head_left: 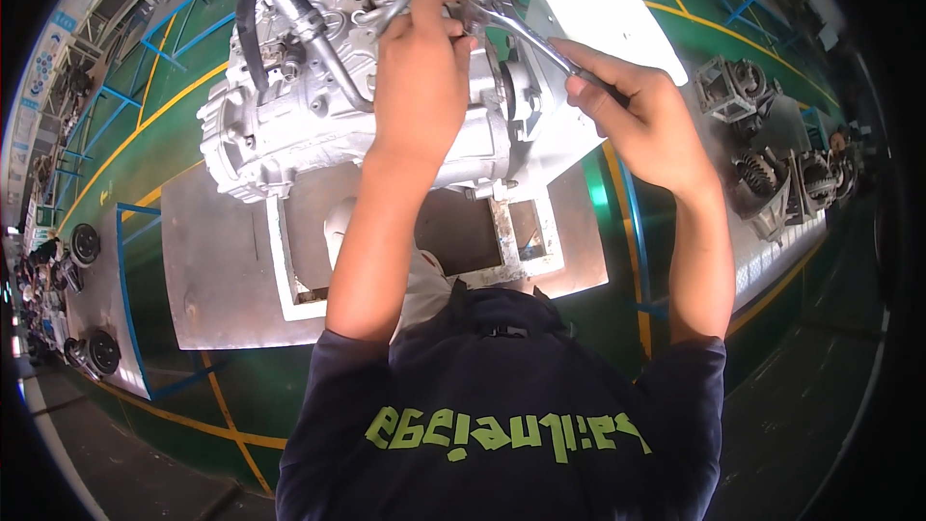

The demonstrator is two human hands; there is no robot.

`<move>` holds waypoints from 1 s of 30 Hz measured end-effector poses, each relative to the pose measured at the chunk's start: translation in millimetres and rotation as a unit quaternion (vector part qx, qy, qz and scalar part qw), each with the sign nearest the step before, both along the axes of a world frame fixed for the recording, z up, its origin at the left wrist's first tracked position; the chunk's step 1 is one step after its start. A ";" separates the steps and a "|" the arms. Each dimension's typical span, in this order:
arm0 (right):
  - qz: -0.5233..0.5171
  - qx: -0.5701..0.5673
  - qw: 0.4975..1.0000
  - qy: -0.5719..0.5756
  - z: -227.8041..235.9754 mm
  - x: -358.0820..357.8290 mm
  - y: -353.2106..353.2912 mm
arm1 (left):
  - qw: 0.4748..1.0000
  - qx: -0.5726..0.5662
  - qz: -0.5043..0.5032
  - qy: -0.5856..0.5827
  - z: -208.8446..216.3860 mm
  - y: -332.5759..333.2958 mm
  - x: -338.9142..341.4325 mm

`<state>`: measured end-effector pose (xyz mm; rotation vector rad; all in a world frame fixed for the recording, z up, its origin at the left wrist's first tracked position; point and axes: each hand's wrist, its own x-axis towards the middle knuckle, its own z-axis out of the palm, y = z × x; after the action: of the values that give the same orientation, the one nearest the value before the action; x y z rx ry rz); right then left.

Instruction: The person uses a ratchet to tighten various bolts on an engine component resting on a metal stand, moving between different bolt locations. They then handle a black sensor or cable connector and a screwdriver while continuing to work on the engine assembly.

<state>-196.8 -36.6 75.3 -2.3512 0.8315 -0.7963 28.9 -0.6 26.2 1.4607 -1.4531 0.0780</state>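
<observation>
Right grip (632, 111) clasps a ratchet wrench (531, 36); left grip (422, 72), fingers curled beside the wrench's head, pinch unclear, has a silver gearbox (318, 140) beneath.

A side tabletop (759, 265) at 3 o'clock bears cutaway gear units (764, 195), with an open metal housing (730, 89) at 2 o'clock. Another tabletop (104, 294) at 9 o'clock carries two dark, round parts (85, 243), set apart from each other. Blue railings (162, 55) stand on the green floor (188, 106) at 10 o'clock; yellow lines (238, 437) cross between 7 and 8 o'clock.
</observation>
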 end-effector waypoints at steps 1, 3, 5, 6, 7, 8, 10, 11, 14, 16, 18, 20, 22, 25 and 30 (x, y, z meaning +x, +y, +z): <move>0.005 0.007 1.000 0.010 3.2 -0.2 -1.2 | 1.000 -0.004 0.005 0.003 -0.2 -0.7 0.6; 0.015 0.012 1.000 0.022 10.7 0.1 -3.8 | 0.999 -0.011 0.016 -0.027 -3.1 -2.0 1.9; 0.039 0.070 0.996 0.045 20.5 0.2 -6.0 | 0.999 -0.005 0.027 -0.031 -7.2 -2.0 2.9; 0.053 0.059 0.995 0.055 21.0 -1.0 -9.6 | 0.999 -0.006 0.022 -0.039 -7.5 -1.7 2.5; 0.054 0.058 0.995 0.057 24.3 -0.5 -11.8 | 0.999 -0.007 0.015 -0.047 -7.0 -0.7 2.6; 0.057 0.042 0.995 0.077 29.1 0.1 -13.3 | 0.999 0.004 0.010 -0.043 -5.6 0.9 3.3; 0.058 0.024 0.993 0.097 31.2 -0.5 -18.1 | 0.998 -0.012 0.012 -0.056 -1.5 3.1 3.2; 0.070 0.008 0.994 0.089 26.2 -1.0 -21.2 | 0.997 -0.027 0.014 -0.070 0.8 4.6 3.1; 0.077 -0.012 0.994 0.074 22.3 -3.9 -24.1 | 0.997 -0.044 -0.037 -0.056 15.1 9.1 6.9; 0.077 -0.009 0.995 0.066 17.0 -4.5 -23.8 | 0.993 -0.015 -0.103 -0.053 28.5 3.9 18.5; 0.076 -0.027 0.995 0.057 12.4 -2.7 -24.1 | 0.981 -0.008 -0.184 -0.053 31.7 -10.5 28.8; 0.073 -0.035 0.995 0.063 15.3 0.4 -20.1 | 0.974 0.073 -0.200 -0.082 45.3 -24.9 43.5; 0.068 -0.062 0.993 0.068 11.6 -3.1 -21.1 | 0.955 0.191 -0.205 -0.099 67.1 -25.2 39.1; 0.072 -0.061 0.993 0.064 10.1 -5.9 -21.4 | 0.923 0.341 -0.167 -0.068 108.6 -17.4 16.9; 0.083 -0.042 0.994 0.051 6.0 -6.2 -31.4 | 0.916 0.287 -0.261 -0.105 90.1 -32.8 43.1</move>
<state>-203.0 -68.1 81.3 -2.5153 0.6439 -0.6591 71.9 -33.4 116.3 1.4840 -2.1214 -0.5861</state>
